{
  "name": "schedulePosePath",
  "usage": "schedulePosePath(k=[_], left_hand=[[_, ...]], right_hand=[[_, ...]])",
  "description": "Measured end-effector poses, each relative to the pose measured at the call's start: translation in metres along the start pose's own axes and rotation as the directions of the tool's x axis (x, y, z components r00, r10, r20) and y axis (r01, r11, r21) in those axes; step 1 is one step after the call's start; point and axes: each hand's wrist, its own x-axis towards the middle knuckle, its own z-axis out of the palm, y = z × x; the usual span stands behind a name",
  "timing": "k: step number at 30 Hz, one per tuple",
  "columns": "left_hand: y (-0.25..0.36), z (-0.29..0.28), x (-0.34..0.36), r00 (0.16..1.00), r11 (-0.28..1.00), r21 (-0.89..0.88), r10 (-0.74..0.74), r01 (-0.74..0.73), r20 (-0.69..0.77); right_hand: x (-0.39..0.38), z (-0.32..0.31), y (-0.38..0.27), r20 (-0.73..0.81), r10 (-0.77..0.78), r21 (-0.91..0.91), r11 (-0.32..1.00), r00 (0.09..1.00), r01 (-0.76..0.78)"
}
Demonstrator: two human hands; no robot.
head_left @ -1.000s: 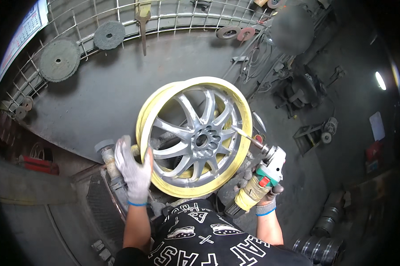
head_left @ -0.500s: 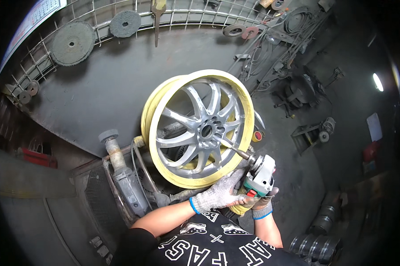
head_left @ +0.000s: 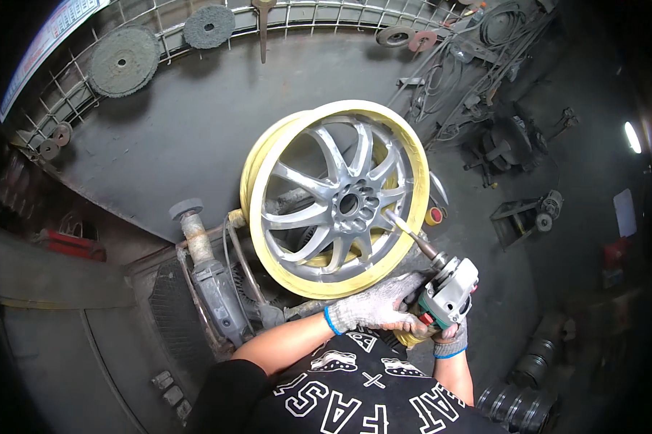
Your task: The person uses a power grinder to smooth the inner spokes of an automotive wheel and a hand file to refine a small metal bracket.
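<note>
A wheel rim (head_left: 338,210), with bare silver spokes and a yellow-covered outer lip, stands tilted in front of me. Below its right side, both gloved hands hold a white-and-green power grinder (head_left: 452,289) with a long shank and a pale pointed tip. My left hand (head_left: 380,302) wraps the grinder body from the left, close under the rim's lower edge. My right hand (head_left: 452,338) grips it from below and right, its fingers partly hidden by the tool. The tip points up-left, over the spokes right of the hub; whether it touches them I cannot tell.
A grey upright tool with a round head (head_left: 214,282) stands left of the rim beside a metal frame. Abrasive discs (head_left: 123,64) hang on a wire grid at the back. Cables (head_left: 449,101) hang at the back right. More rims (head_left: 517,409) lie at lower right.
The grinder has moved right with both hands, and its tip is farther from the hub centre. The whole view has shifted slightly; the rim seems to keep its place.
</note>
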Motion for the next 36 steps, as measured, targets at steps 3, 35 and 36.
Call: schedulePosePath(k=[3,35,36], left_hand=[[-0.003,0.002,0.011,0.999,0.979,-0.203,-0.005,-0.005,-0.048],[-0.029,-0.019,0.240,0.737,0.879,-0.035,-0.420,0.475,-0.529],[-0.026,-0.019,0.238,0.736,0.886,-0.031,-0.404,0.463,-0.542]], right_hand=[[0.018,0.000,-0.013,0.076,0.029,0.014,0.999,0.997,-0.030],[0.250,-0.184,-0.079,0.523,0.167,0.341,0.858,0.836,-0.385],[0.251,-0.180,-0.083,0.508,0.169,0.292,0.889,0.845,-0.353]])
